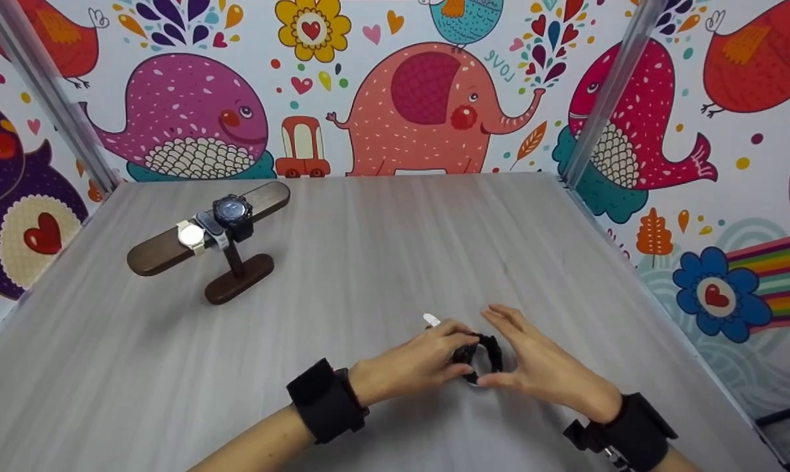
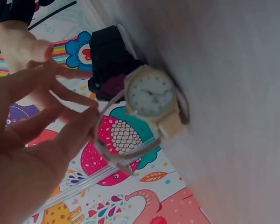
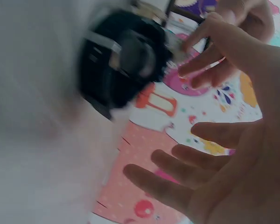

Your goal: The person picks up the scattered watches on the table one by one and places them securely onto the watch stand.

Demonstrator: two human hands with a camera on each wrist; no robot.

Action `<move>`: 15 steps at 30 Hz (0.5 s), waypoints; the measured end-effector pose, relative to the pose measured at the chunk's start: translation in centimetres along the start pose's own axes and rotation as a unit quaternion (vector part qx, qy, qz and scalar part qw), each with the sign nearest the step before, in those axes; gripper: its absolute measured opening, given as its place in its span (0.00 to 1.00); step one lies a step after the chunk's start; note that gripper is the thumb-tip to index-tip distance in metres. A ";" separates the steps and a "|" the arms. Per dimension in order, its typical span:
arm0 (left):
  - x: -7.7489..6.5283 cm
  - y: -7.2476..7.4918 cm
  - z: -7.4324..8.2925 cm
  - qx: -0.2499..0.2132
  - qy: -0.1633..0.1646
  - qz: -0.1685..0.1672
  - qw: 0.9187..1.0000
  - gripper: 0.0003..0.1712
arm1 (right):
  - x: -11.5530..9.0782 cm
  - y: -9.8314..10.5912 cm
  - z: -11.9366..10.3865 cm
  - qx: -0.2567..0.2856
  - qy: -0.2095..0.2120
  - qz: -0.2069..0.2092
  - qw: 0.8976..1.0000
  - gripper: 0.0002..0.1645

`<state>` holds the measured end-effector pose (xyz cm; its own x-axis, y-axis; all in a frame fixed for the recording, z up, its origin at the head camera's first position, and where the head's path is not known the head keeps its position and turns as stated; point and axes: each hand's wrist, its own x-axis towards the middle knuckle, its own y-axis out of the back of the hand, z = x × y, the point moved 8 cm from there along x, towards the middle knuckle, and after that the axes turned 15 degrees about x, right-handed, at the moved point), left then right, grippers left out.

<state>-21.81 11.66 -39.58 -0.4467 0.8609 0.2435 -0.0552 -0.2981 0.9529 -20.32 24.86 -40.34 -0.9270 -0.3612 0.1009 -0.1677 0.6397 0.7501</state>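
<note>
A black watch (image 1: 495,354) stands on its side on the table between both hands, its strap closed in a loop. Next to it is a cream watch (image 2: 151,95) with a round white dial; in the head view the left hand mostly hides it, except a pale strap end (image 1: 431,320). My left hand (image 1: 427,357) reaches in from the left, its loosely bent fingers close beside the two watches. In the left wrist view its fingertips overlap the cream strap loop. My right hand (image 1: 545,364) is on the other side, fingers spread and thumb apart, beside the black watch.
At the back left stands a dark wooden watch stand (image 1: 237,282). Its bar carries a black watch (image 1: 232,210), a slim grey band (image 1: 211,224) and a white-faced watch (image 1: 191,235). Printed cartoon walls (image 1: 421,111) border the table (image 1: 381,262) at the back and sides.
</note>
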 end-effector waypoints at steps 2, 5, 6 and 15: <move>0.1 -0.7 0.1 0.015 0.012 -0.019 1.000 0.24 | 0.1 -0.9 0.3 -0.003 0.002 -0.019 1.000 0.59; 0.0 -1.7 0.5 0.021 0.019 -0.045 0.999 0.23 | 0.1 -2.2 0.6 -0.007 0.005 -0.030 1.000 0.57; 0.0 -1.9 0.5 0.022 0.021 -0.050 0.998 0.23 | 0.1 -2.4 0.7 -0.008 0.007 -0.028 1.000 0.56; 0.0 -2.2 0.2 0.003 0.021 -0.042 0.999 0.22 | 0.8 -2.2 0.2 -0.026 0.039 0.021 0.999 0.43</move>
<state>-21.51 12.37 -41.61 -0.4783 0.8646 0.1541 -0.0890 -0.2223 0.9709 -20.80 23.29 -42.08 -0.9031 -0.3887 0.1823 -0.1101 0.6202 0.7767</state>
